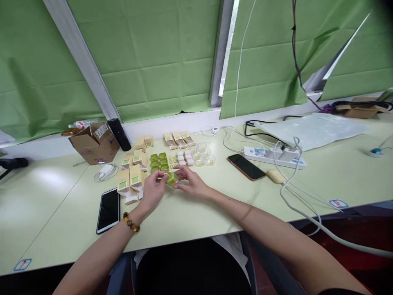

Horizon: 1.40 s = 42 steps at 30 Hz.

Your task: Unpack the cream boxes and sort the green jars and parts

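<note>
Between both hands, just above the table, is a small green plastic container [171,179] with a clear part at its lower side. My left hand [156,186] pinches its left edge, a bead bracelet on the wrist. My right hand [190,182] curls its fingers and thumb around the right side. Right behind the hands stand rows of green cups [159,159], tiny yellowish pieces [172,159], pale pink blocks [185,157] and clear plastic cups [202,155]. Left of them are several small kraft paper boxes [135,176] with green labels, their flaps open.
A black-screened phone [109,209] lies front left, another phone [246,166] right of the cups. A power strip [273,156] with white cables [294,192] and a pale mouse [275,176] sit at right. A cardboard box [95,145] and black cylinder [119,134] stand at back left.
</note>
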### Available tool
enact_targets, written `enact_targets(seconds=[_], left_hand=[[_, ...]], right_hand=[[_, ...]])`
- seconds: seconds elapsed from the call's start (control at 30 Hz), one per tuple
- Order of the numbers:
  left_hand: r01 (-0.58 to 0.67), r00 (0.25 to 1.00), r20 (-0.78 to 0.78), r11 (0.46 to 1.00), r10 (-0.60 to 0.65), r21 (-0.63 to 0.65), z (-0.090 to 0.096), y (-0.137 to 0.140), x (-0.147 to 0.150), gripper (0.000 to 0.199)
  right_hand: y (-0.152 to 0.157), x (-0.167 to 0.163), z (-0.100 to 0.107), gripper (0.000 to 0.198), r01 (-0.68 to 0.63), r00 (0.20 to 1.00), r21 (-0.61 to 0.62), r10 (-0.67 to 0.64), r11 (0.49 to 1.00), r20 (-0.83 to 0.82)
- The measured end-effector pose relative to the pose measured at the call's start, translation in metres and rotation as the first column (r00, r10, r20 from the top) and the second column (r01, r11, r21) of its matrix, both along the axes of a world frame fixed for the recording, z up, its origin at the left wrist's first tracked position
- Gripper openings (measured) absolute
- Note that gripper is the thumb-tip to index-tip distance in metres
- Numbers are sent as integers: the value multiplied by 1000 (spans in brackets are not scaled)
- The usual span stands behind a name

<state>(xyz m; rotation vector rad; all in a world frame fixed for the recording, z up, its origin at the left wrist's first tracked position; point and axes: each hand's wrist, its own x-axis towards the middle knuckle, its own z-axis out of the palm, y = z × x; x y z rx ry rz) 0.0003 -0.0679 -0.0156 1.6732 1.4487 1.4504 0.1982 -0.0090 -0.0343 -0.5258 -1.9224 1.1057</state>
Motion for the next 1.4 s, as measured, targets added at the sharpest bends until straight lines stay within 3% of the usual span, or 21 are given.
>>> enact_targets(seconds=[0.3,0.43,0.6,0.83,1.03,1.4], left_hand=[[-26,967,254,999,30,-19,2,8,-2,41],[-4,862,506,999,29,-50,6,13,-9,47],[88,722,692,991,3,-97,5,14,-14,35],[108,713,701,986,15,-130,0,15,-12,29],[116,715,699,982,20,-147,-2,15,-11,32],[107,719,694,981,36,-162,-3,14,-8,30]], right_hand=[[-4,2,6,62,2,999,-57,-4,998,-37],[-1,3,5,62,-44,996,-113,35,993,-83],[4,4,11,53,-110,970,-237,52,965,-236],[11,8,24,52,-90,934,-336,-38,938,-356],[15,9,24,55,-47,940,-335,-72,941,-334],[15,11,18,37,-49,938,-419,-102,907,-331]])
